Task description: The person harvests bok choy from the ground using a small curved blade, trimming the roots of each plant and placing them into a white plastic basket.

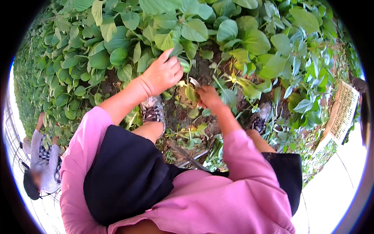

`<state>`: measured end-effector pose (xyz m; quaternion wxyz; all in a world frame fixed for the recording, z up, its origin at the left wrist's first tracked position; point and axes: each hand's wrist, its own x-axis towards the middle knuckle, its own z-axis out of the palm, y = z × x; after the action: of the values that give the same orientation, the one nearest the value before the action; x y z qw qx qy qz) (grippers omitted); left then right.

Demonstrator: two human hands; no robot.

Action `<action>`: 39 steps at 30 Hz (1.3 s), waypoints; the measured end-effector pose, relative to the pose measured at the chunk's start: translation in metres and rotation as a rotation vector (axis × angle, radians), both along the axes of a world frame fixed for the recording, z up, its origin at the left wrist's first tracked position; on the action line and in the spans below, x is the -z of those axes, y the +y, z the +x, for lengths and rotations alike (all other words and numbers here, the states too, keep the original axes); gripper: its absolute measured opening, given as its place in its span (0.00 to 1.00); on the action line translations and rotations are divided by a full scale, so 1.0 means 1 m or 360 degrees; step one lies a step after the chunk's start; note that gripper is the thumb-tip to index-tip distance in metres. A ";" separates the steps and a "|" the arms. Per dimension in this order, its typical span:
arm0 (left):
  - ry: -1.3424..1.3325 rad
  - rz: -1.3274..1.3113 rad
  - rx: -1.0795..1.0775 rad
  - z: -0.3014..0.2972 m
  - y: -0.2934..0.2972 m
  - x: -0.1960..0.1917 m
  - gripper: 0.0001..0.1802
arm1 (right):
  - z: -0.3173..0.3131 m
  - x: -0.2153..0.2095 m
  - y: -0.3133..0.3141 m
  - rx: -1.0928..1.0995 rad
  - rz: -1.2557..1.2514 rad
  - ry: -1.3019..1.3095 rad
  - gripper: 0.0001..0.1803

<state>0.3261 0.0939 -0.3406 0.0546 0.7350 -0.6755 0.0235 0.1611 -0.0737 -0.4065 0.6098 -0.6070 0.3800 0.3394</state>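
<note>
A leafy green plant with a thick pale-green stalk base (184,65) stands at the front edge of the leaf bed. My left hand (165,74) is closed around its lower part, the forefinger stretched out along the leaves; the far fingers are partly hidden. To the right and a little nearer, my right hand (209,97) is wrapped round a small knife (194,82). Its short, light blade points up and left toward the plant base, apart from my left hand. The knife's handle is hidden in my fist.
Dense broad-leaved greens (99,58) spread across the far side and left. My shoes (153,111) are planted on the soil among cut leaves. A beige slatted plastic crate (343,111) stands at the right. Another person (44,160) works at the far left.
</note>
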 end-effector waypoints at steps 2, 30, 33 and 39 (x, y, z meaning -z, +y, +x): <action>0.0016 -0.0128 0.0038 -0.012 -0.005 -0.008 0.14 | -0.006 -0.014 -0.005 0.0592 0.0104 0.0039 0.12; 0.0350 0.0891 -0.0544 -0.011 -0.061 -0.036 0.22 | 0.054 0.008 -0.031 0.0754 -0.0081 -0.0266 0.16; 0.0380 0.0835 -0.0671 0.014 -0.044 -0.020 0.28 | 0.070 0.024 -0.028 0.0750 -0.0055 -0.0183 0.15; 0.0391 0.0746 -0.0618 0.017 -0.026 -0.021 0.37 | 0.077 0.026 -0.020 0.0526 -0.0210 -0.0235 0.16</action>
<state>0.3432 0.0684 -0.3192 -0.0406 0.8399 -0.4981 -0.2115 0.2377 -0.0934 -0.4326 0.6424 -0.5982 0.4502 0.1637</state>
